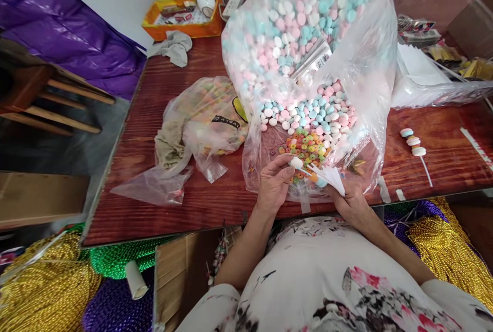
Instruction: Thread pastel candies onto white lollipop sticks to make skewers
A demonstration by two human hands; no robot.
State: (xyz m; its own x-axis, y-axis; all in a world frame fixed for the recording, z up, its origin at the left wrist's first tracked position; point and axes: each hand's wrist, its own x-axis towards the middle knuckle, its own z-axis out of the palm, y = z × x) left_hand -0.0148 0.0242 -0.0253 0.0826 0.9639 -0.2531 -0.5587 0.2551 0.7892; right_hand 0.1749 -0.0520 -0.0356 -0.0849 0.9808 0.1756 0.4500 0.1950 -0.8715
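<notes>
My left hand (274,184) pinches a round white candy (296,163) between thumb and fingertips. A thin white stick runs from that candy toward my right hand (352,202), which is closed around a bundle of white sticks (334,178). Both hands are over the near edge of a large clear plastic bag (252,167). Just beyond them lies a pile of small ring candies (306,146) in orange, yellow and green. Behind it are many pink, white and blue round candies (308,111). On the right, a stick with stacked candies (414,142) rests on the table.
A knotted bag of ring candies (210,111) lies left on the red-brown table (131,219). An orange box (183,30) and a grey cloth (175,47) are at the back left. A clear bin (435,90) stands at right. Shiny bead strands (50,286) hang below.
</notes>
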